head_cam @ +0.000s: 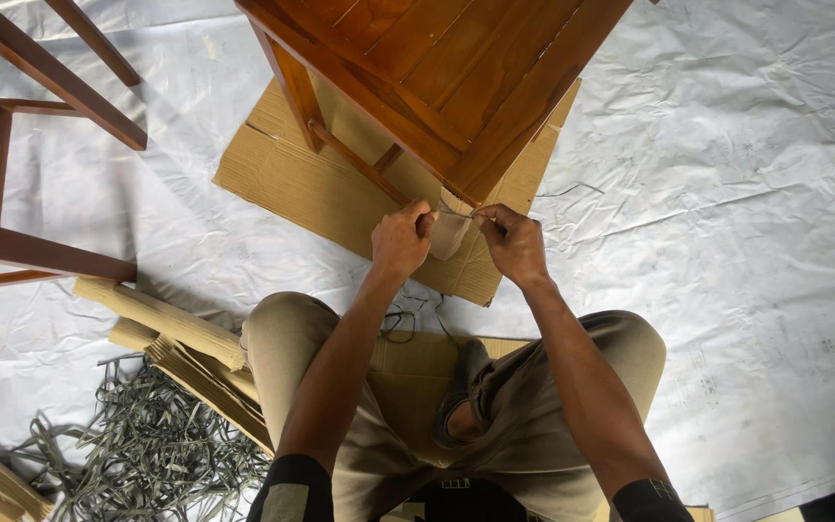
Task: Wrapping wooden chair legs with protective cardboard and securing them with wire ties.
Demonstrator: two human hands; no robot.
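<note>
A brown wooden chair (456, 68) stands on a flat cardboard sheet (311, 184) in front of me. Its near corner leg (451, 232) is wrapped in pale cardboard. My left hand (400, 240) grips the wrap on the leg's left side. My right hand (512, 244) is closed on a thin grey strap (456, 211) stretched across the wrapped leg between both hands. I sit on the floor with knees spread, a cardboard piece (417, 372) between my legs.
Another wooden chair frame (12, 145) stands at the left. Rolled corrugated cardboard (166, 329) lies by my left knee, with a tangle of grey strapping (147, 454) beside it. A white crumpled sheet (746, 213) covers the floor.
</note>
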